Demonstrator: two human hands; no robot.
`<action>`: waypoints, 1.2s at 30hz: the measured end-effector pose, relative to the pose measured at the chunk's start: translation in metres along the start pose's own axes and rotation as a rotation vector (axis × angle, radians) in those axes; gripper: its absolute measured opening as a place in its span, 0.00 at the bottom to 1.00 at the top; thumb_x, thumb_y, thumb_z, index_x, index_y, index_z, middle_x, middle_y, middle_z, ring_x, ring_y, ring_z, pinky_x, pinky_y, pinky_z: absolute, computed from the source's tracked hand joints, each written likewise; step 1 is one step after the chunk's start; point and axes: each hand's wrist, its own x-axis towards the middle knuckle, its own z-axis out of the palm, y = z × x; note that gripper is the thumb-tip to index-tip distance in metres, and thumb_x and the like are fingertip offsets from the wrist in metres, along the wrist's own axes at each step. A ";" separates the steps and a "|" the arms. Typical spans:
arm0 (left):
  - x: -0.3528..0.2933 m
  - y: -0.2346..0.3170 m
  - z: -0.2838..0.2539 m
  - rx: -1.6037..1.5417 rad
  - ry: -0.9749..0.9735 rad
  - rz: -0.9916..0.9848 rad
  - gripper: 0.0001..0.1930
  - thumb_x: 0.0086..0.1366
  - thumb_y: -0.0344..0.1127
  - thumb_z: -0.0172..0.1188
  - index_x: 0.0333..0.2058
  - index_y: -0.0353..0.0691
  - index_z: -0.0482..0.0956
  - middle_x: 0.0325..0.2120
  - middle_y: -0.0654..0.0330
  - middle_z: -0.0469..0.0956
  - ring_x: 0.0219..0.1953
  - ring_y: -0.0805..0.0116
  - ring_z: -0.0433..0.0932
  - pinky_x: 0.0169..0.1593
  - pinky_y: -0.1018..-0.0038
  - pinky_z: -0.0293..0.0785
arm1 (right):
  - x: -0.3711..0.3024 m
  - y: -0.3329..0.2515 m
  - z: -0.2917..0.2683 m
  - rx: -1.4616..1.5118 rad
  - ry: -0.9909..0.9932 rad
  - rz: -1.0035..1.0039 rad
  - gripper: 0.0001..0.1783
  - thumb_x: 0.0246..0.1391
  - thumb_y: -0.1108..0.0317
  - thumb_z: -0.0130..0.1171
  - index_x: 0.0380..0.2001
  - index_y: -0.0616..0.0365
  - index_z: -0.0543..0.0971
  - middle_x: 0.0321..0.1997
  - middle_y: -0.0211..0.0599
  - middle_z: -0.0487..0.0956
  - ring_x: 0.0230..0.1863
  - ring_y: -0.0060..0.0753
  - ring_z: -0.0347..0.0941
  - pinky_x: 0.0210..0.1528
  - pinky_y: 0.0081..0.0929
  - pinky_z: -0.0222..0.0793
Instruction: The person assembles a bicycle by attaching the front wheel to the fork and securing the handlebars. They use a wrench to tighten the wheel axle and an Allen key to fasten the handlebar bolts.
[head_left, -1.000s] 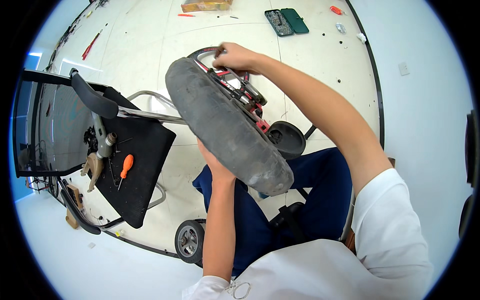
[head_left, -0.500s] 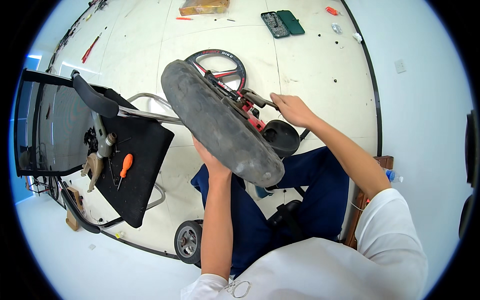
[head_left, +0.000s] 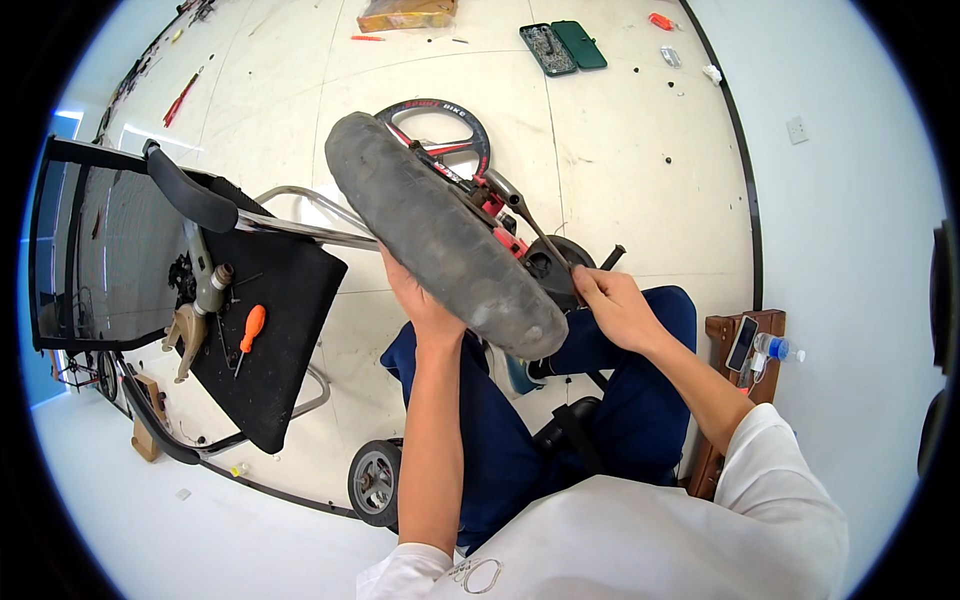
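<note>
A worn grey-black tyre [head_left: 430, 225] of a small bike tilts across the space above my lap. My left hand [head_left: 422, 305] grips the tyre from its near left side, with the fingertips hidden behind the rubber. My right hand [head_left: 617, 305] is closed on the end of a metal wrench [head_left: 540, 235]. The wrench's thick head sits at red and black bike parts [head_left: 510, 240] just beyond the tyre; its exact seat is hard to make out. A round black part [head_left: 565, 262] lies beneath the handle. Farther off is a spoked wheel [head_left: 470, 150] with red markings.
On the left, a black chair [head_left: 285, 330] bears an orange screwdriver [head_left: 253, 330] and a grey-brown tool [head_left: 205, 285]. A small grey wheel [head_left: 375, 480] stands near my left leg. An open green case [head_left: 565, 50] lies on the far floor. A phone [head_left: 742, 342] and bottle [head_left: 775, 347] are at right.
My right hand has swung toward me, turning the wrench handle from pointing right to pointing nearer my lap. The tyre has shifted slightly; my left hand stays on it.
</note>
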 end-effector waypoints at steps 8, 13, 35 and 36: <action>-0.005 -0.015 -0.005 -0.006 -0.069 -0.191 0.29 0.74 0.53 0.45 0.59 0.32 0.61 0.47 0.55 0.73 0.48 0.66 0.74 0.54 0.71 0.69 | -0.054 -0.075 -0.034 -0.222 0.087 -0.045 0.19 0.59 0.61 0.58 0.25 0.70 0.78 0.12 0.45 0.67 0.14 0.42 0.63 0.20 0.33 0.59; -0.005 -0.010 -0.001 0.070 -0.054 -0.135 0.27 0.74 0.53 0.43 0.57 0.32 0.62 0.46 0.55 0.73 0.47 0.67 0.74 0.53 0.71 0.69 | -0.069 -0.094 -0.045 -0.481 0.111 -0.335 0.11 0.56 0.68 0.60 0.25 0.64 0.75 0.14 0.43 0.71 0.16 0.45 0.71 0.19 0.33 0.64; -0.017 0.034 -0.040 -0.315 0.069 -0.424 0.22 0.72 0.48 0.42 0.49 0.34 0.73 0.45 0.56 0.77 0.46 0.66 0.76 0.51 0.70 0.72 | 0.004 -0.066 0.005 -0.251 0.362 -1.599 0.13 0.44 0.70 0.60 0.16 0.53 0.66 0.20 0.31 0.67 0.21 0.30 0.66 0.24 0.24 0.63; -0.014 0.041 -0.041 -0.393 0.084 -0.477 0.23 0.72 0.49 0.42 0.48 0.34 0.74 0.45 0.56 0.77 0.46 0.66 0.76 0.51 0.70 0.72 | 0.010 -0.071 0.015 -0.184 0.387 -1.670 0.13 0.46 0.70 0.59 0.16 0.52 0.65 0.21 0.32 0.68 0.23 0.30 0.68 0.26 0.24 0.65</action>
